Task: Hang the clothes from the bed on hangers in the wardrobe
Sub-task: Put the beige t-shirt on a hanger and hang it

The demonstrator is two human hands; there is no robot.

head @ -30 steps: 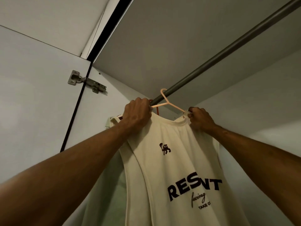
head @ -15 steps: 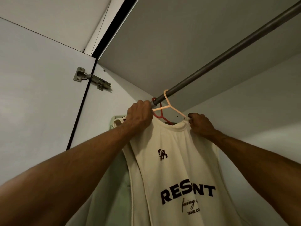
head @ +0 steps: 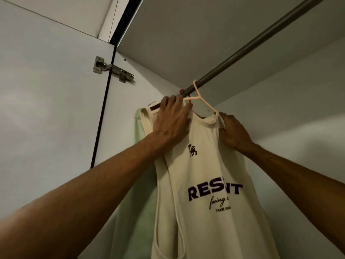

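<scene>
The cream shirt [head: 205, 165] hangs on a pink hanger [head: 208, 105] hooked over the wardrobe rail [head: 242, 51]. Your left hand [head: 171, 122] curls over 1 shoulder of the shirt, and your right hand [head: 233, 129] pinches the other strap. A green garment [head: 143, 184] hangs just behind.

A home wardrobe: hanging rail [head: 248, 51], hinged door [head: 46, 109], clothes on hangers.

Dim, even indoor light; source probably behind the camera. Wardrobe top panel [head: 205, 34] darker, door [head: 46, 118] paler with soft patches. Wide-angle stretch swells the forearm [head: 65, 212] at the lower left edge. Print on the shirt [head: 214, 191] sharp; lower corners soft.
</scene>
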